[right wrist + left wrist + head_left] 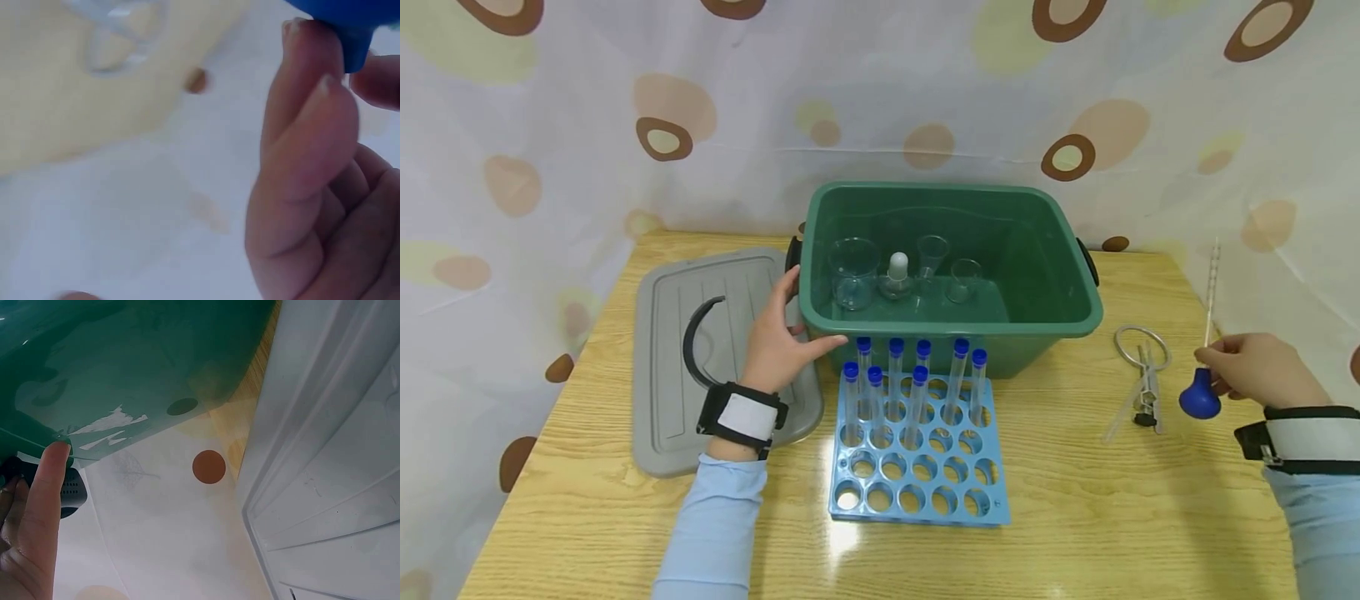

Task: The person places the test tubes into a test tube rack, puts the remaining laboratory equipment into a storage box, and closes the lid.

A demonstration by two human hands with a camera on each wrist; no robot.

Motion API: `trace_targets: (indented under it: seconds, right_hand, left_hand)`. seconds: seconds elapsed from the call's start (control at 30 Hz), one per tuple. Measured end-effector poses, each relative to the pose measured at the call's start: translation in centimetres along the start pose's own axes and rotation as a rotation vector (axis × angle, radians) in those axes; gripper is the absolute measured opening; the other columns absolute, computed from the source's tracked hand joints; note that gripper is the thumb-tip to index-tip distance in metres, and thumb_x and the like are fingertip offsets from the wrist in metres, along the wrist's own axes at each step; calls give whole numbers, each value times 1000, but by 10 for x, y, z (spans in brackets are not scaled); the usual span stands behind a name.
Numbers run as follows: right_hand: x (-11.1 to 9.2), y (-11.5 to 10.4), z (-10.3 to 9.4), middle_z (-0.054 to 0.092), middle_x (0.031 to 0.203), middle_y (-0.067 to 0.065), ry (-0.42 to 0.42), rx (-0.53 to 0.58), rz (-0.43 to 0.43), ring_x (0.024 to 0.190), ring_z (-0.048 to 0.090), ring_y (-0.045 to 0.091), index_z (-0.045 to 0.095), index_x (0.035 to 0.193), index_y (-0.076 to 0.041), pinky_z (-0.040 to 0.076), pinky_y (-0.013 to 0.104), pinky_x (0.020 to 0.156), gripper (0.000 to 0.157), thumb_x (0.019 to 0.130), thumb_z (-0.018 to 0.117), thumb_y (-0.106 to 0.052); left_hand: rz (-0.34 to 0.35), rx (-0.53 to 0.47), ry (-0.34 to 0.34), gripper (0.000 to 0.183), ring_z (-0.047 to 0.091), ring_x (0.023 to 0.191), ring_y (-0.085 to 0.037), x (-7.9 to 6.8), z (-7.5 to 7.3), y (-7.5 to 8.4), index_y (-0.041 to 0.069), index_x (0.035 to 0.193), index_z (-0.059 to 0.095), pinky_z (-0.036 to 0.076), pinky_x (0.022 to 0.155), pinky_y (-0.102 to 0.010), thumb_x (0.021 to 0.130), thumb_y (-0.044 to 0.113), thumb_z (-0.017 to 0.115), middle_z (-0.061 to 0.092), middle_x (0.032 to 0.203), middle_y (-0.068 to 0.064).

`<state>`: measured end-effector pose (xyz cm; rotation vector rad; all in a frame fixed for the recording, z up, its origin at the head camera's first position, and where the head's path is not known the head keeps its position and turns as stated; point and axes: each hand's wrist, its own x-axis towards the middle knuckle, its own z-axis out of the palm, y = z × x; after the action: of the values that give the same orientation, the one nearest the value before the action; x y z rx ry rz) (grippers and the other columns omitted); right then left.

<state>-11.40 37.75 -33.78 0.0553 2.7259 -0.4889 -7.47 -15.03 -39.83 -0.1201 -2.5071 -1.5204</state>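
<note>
My right hand (1258,367) pinches a glass dropper tube (1211,292) where it meets its blue rubber bulb (1199,400). The tube points up and the bulb hangs below the fingers, over the table's right side. In the right wrist view, the bulb (353,15) sits at the top, its neck between fingertips and thumb. My left hand (775,337) rests against the front left corner of a green plastic bin (955,328), thumb along the front and fingers spread at the left side. A finger (44,506) lies straight beside the black handle (74,489) in the left wrist view.
Inside the bin stand a large beaker (854,275), a white-capped spirit lamp (897,279), a funnel-shaped glass (932,250) and a small beaker (964,282). A blue rack (925,483) holds several blue-capped tubes. Left lies a grey lid (662,375); right, a metal ring clamp (1146,375).
</note>
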Motion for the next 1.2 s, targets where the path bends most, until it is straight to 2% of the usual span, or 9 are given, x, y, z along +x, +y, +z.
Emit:
trace_targets:
  seconds: [0.17, 0.3, 0.5, 0.63, 0.77, 0.93, 1.07, 1.2]
  right_hand:
    - [-9, -36, -21, 66, 67, 14, 116, -61, -83, 58, 60, 16, 52, 106, 17, 49, 31, 52, 45, 98, 41, -26]
    - [-15, -63, -35, 65, 72, 20, 194, -115, -147, 57, 59, 19, 55, 103, 15, 44, 32, 50, 43, 97, 43, -26]
    - [-15, -101, -56, 64, 69, 13, 292, -220, -259, 57, 54, 21, 62, 96, 8, 39, 31, 51, 35, 95, 49, -25]
    - [-12, -126, -67, 65, 73, 18, 340, -275, -330, 59, 56, 25, 63, 95, 7, 42, 36, 51, 31, 94, 52, -23]
    - [-8, -154, -75, 66, 77, 19, 335, -334, -397, 64, 59, 28, 65, 97, 5, 46, 43, 55, 30, 93, 55, -23]
    - [-4, -188, -79, 68, 77, 10, 294, -427, -504, 63, 58, 19, 68, 99, -3, 44, 34, 52, 24, 92, 58, -24]
    - [0, -209, -77, 70, 84, 8, 241, -488, -585, 67, 58, 18, 70, 101, -9, 44, 35, 56, 20, 91, 59, -24]
    - [7, -225, -70, 69, 85, 4, 143, -538, -663, 67, 59, 14, 70, 100, -14, 48, 36, 60, 16, 90, 61, -23]
  left_hand:
    - [-2, 11, 5, 99, 43, 128, -26, 0, 0, 1, 17, 148, 22, 52, 87, -44, 70, 24, 83, 39, 145, -11]
    - [0, 14, 7, 100, 43, 128, -26, 0, 0, 0, 16, 148, 22, 52, 86, -44, 70, 24, 83, 39, 145, -11]
    - [5, 10, 9, 100, 44, 128, -27, 0, 0, -2, 16, 148, 22, 52, 86, -44, 69, 22, 83, 39, 145, -12]
    - [9, 10, 9, 100, 43, 128, -27, 0, 0, -2, 16, 148, 22, 52, 86, -44, 70, 23, 83, 39, 145, -12]
    - [3, 15, 11, 99, 43, 129, -26, -1, 2, 0, 16, 148, 22, 52, 87, -43, 70, 24, 83, 40, 145, -12]
    - [12, 28, 17, 101, 44, 128, -26, -3, 6, 5, 14, 148, 22, 52, 87, -42, 69, 25, 83, 41, 144, -12]
    - [25, 29, 25, 103, 46, 126, -28, -4, 10, 9, 13, 148, 22, 52, 86, -43, 67, 25, 84, 42, 143, -12]
    - [25, 40, 31, 102, 48, 124, -29, -7, 13, 12, 13, 148, 22, 52, 85, -43, 68, 26, 84, 43, 142, -12]
